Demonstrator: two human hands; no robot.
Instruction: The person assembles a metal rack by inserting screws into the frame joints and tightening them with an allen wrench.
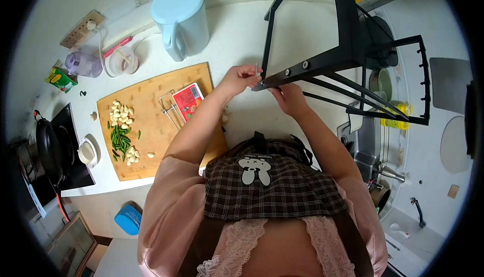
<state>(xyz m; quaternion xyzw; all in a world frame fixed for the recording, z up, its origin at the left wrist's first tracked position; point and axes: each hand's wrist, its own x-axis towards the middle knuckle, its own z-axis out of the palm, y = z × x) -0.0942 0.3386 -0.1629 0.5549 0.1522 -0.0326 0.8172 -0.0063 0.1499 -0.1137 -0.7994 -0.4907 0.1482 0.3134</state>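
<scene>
A black metal rack (pixel 348 24) with several slim rods and silver bolts stands at the right half of the counter. One end of its lower bar reaches the area between my hands. At that end, the fingers of my left hand (pixel 238 82) pinch a thin, short metal piece (pixel 257 69), which points upward; it looks like a hex key, but it is too small to be sure. Below the same bar, my right hand (pixel 291 100) is closed with its fingertips against the bar's underside. Part of its fingers is hidden behind the bar.
A wooden cutting board (pixel 151 82) holds peeled garlic (pixel 121 114), cut green peppers (pixel 121 138), a wire stand (pixel 170 109) and a red package (pixel 188 100). A light blue pitcher (pixel 184 22) stands behind it. The sink (pixel 370 143) lies right, the stove (pixel 70 146) left.
</scene>
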